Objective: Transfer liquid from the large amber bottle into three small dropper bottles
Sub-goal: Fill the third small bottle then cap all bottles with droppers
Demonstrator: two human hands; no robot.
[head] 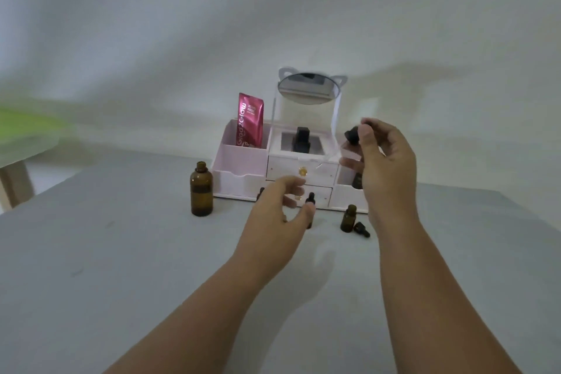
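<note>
Because the large amber bottle (201, 190) was glass, uncapped and upright on the worktop (121, 252), we judged it rigid, fairly heavy if full, smooth enough to slip, and breakable. The broad body below the shoulder looked a safer hold than the narrow neck. It stood left of our left hand (283, 206), apart from it, and well apart from our right hand (387, 167). Our left hand hovered with fingers spread, gripping nothing, its thumb just in front of a capped small dropper bottle (310, 199). Our right hand, raised higher, pinched a black dropper cap (351, 134) between thumb and fingertips. An open small bottle (348, 218) stood below it, a loose cap (362, 229) lying just beside. Behind all this sat a pink organiser (239, 161) with a mirror (308, 89).
</note>
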